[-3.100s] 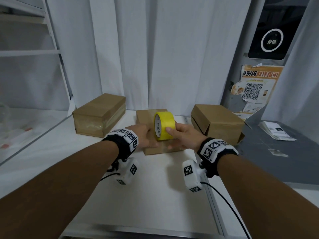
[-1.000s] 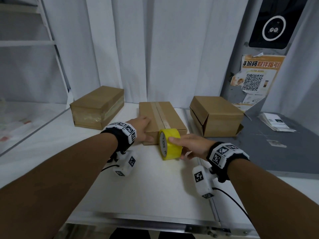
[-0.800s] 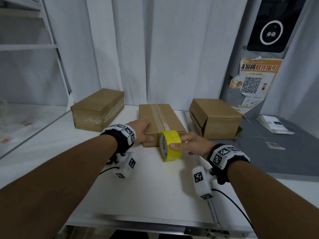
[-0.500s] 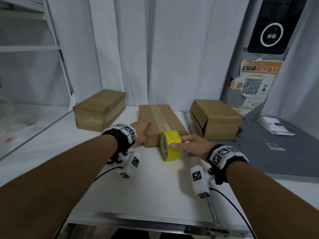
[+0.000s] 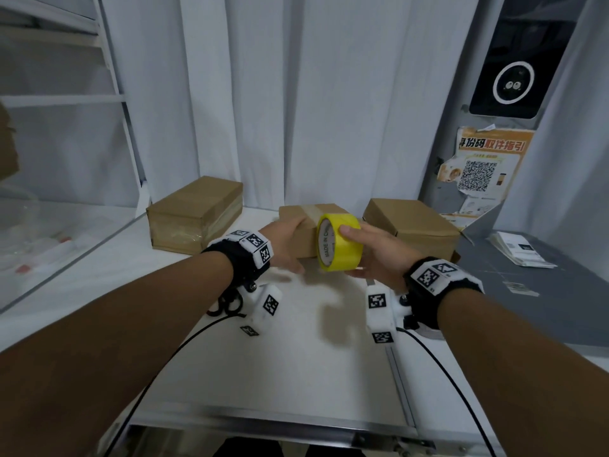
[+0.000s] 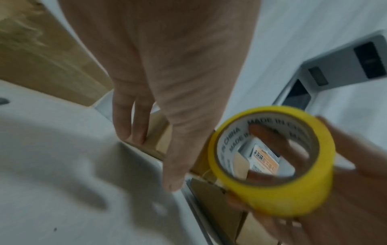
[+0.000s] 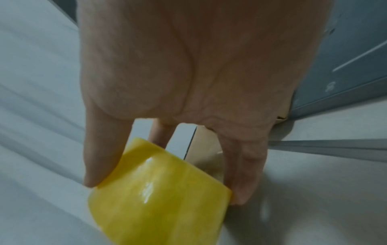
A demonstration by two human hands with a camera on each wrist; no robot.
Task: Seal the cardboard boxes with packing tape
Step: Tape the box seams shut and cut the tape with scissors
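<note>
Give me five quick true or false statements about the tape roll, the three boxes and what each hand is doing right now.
1. The right hand holds the yellow tape roll. True.
2. The tape roll lies flat on the white table. False: it is held up in front of the middle box, above its shadow on the table.
3. The left hand grips the near end of the middle box. True.
4. The middle box has no tape on top. False: a strip of clear tape runs along its top.
5. The left box is stacked on the right box. False: they sit apart, on either side of the middle box.
</note>
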